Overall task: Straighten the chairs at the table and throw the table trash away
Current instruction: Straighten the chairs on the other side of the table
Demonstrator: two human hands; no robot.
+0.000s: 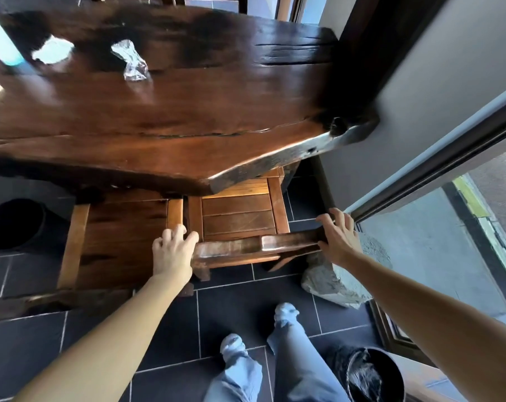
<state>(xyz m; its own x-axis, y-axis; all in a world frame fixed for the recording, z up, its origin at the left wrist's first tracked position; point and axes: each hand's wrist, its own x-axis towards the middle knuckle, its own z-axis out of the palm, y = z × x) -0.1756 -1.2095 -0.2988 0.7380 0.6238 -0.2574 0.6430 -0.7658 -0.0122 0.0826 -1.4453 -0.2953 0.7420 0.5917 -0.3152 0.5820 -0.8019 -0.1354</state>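
Left hand (173, 250) and right hand (338, 236) clamp the chair (246, 248), partly tucked under the worktop (217, 111); wrapper (131, 60) and tissue (52, 50) lie unbinned.

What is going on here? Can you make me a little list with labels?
left hand: grips the left end of the chair's back
right hand: holds the right end
chair: seat partly under the table
second chair: just left of it, also partly under
table: dark wood
trash: crumpled wrapper and white paper, both still on the table
bin: on the floor, by the person's right leg
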